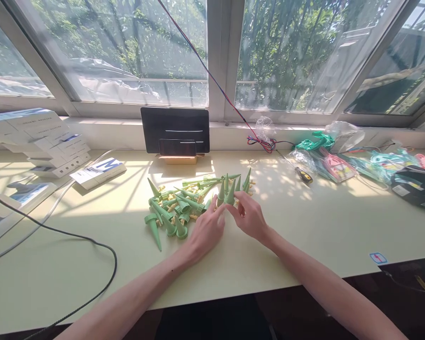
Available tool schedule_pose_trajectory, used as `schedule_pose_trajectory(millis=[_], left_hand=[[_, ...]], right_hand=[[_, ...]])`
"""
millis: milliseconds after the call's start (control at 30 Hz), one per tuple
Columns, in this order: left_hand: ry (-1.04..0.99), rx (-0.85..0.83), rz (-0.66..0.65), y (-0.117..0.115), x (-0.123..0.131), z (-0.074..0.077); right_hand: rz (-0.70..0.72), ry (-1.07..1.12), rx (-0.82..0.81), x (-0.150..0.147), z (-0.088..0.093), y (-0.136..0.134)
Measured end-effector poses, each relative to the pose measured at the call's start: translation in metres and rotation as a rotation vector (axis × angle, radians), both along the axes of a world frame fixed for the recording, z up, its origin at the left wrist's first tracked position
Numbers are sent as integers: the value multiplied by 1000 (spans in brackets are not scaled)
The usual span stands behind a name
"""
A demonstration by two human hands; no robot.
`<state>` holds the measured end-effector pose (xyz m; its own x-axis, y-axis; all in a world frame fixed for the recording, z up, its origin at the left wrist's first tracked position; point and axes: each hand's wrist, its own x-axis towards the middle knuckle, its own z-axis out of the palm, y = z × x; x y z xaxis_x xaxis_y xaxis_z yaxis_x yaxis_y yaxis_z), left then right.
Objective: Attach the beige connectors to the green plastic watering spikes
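A heap of green plastic watering spikes (168, 212), cone-shaped with small yellowish valve pieces among them, lies on the table in front of me. My right hand (251, 218) is closed, thumb and index finger at the base of an upright green spike (230, 192) by the heap's right end. Close beside it, my left hand (207, 230) has its fingers curled at the foot of another upright spike (221, 193). The two hands nearly meet, and their fingertips are partly hidden. One loose spike (154, 230) points toward me at the heap's left.
Behind the heap a black tablet (175, 125) and a phone lean on a stand (178, 160). White boxes (42, 137) are stacked left, near a black cable (92, 239). A screwdriver (303, 175), bagged parts (336, 165) and a black pouch (416, 186) lie right.
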<state>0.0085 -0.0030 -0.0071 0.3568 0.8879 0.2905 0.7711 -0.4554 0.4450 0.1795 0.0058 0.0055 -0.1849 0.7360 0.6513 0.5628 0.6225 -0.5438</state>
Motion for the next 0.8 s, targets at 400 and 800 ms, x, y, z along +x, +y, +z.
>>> schedule_pose_trajectory(millis=[400,800], left_hand=[[-654,132,-6,-6,-8,14],[-958,-275,-88,-1,-8,23]], right_hand=[[28,173,-148,-8,-5,-10],[210,38,-153,-16,-14,-14]])
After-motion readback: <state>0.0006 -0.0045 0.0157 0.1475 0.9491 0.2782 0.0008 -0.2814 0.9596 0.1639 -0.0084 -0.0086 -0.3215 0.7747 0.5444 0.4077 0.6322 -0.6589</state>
